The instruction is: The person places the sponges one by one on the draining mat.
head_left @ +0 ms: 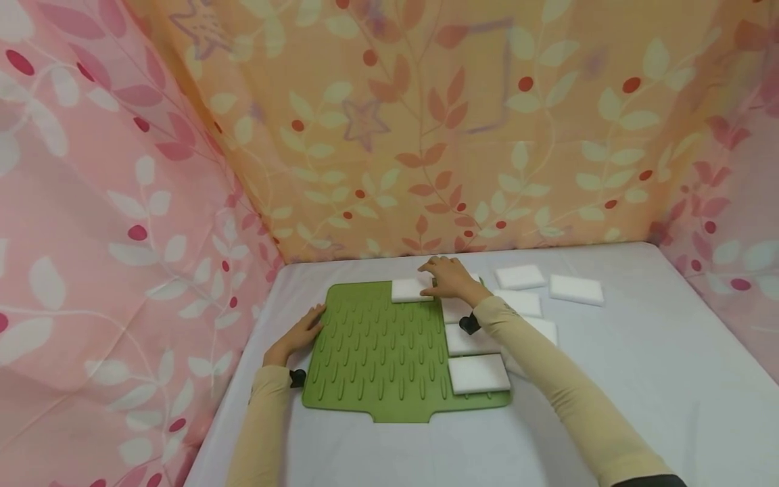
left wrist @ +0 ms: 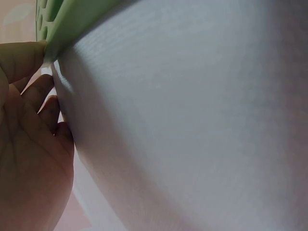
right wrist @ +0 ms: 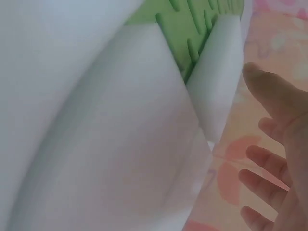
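Observation:
A green ridged silicone mat [head_left: 377, 345] lies on the white-covered table. At its left edge is my left hand [head_left: 299, 338]; in the left wrist view the thumb [left wrist: 24, 57] touches the mat's rim while the other fingers [left wrist: 41, 94] lie loosely bent beyond it. My right hand [head_left: 450, 279] is over the mat's far side, fingers spread, beside a white sponge block [head_left: 408, 291]. The right wrist view shows its thumb [right wrist: 269, 89] close to a white block [right wrist: 216, 77], with nothing gripped. More white blocks [head_left: 479, 374] form a column along the mat's right side, partly hidden by my right arm.
Right of the mat, several more white blocks lie on the table, including one at the back [head_left: 519, 277] and one farther right [head_left: 575, 289]. Floral cloth [head_left: 389, 189] hangs behind the table and at both sides. The mat's tab [head_left: 402, 417] points toward me.

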